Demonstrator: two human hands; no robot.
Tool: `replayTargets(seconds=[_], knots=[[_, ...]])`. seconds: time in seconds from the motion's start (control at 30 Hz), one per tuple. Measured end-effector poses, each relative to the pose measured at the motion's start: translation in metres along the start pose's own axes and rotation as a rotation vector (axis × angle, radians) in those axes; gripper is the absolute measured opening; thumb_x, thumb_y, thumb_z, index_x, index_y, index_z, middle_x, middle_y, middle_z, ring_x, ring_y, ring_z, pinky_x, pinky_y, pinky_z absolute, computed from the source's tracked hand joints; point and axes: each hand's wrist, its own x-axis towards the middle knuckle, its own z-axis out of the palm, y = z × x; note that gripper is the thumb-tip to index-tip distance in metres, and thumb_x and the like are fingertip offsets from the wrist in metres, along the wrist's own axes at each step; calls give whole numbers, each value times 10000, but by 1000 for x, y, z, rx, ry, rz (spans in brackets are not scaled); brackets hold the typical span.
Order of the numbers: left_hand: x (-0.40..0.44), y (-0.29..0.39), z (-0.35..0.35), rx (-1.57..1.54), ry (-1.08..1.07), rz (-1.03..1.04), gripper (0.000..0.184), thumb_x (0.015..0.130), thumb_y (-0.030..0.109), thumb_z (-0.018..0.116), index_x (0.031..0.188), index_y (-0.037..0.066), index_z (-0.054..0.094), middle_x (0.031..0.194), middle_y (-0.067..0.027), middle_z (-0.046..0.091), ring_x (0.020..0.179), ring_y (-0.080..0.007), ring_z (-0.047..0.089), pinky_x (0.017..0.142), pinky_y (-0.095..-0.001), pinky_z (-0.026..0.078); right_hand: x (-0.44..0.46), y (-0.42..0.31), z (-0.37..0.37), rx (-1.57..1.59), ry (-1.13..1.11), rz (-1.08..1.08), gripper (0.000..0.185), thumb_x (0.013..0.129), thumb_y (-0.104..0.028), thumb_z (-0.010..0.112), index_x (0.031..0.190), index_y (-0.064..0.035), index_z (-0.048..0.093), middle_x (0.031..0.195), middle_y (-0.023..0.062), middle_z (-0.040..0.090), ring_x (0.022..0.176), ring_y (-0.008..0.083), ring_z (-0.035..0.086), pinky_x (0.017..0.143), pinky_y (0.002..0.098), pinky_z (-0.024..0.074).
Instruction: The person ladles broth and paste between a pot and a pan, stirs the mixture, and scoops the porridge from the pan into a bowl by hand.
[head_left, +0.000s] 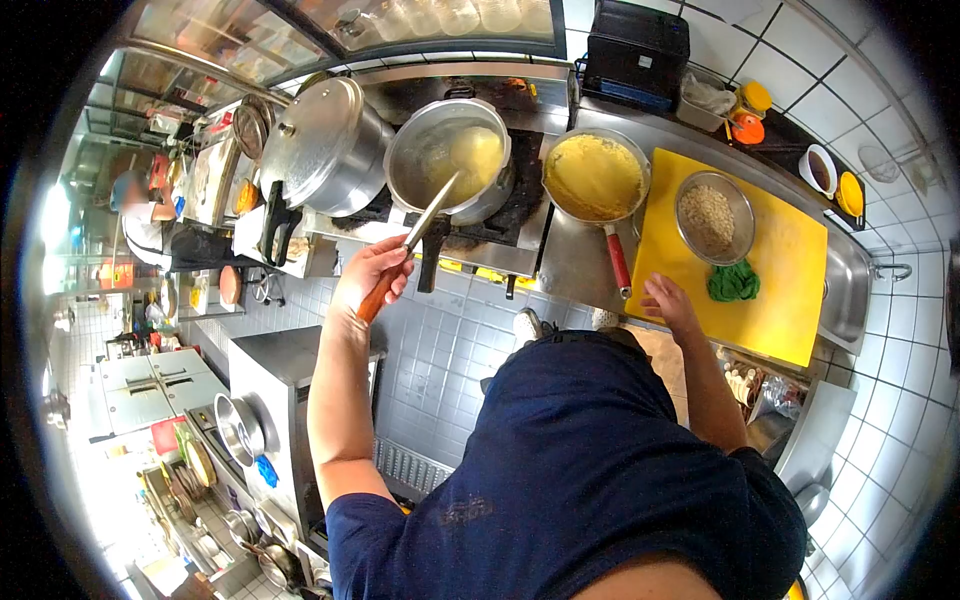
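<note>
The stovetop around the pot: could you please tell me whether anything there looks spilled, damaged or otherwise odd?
Yes, the stovetop beside the pot is patchily blackened, unlike the bright metal counter, perhaps from burnt-on residue. Nothing looks tipped over.

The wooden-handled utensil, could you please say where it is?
In the head view, the utensil is in the left hand, left of centre, its tip over the open pot.

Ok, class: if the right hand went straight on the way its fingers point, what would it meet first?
Most likely the right hand would meet the red pan handle, though its height is unclear, so it might pass above.
</note>
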Motion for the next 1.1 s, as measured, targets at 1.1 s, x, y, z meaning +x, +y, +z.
replayTargets(seconds=[1.1], knots=[[-24, -170, 65, 1205, 672, 660, 689, 844, 14, 576, 1493, 75, 355, 914, -216, 580, 673, -396, 596, 615, -470, 523, 68, -31, 67, 411, -205, 124, 273, 944, -338, 627, 1043, -97, 545, 739, 33, 613, 522, 120, 533, 452, 262, 420]])
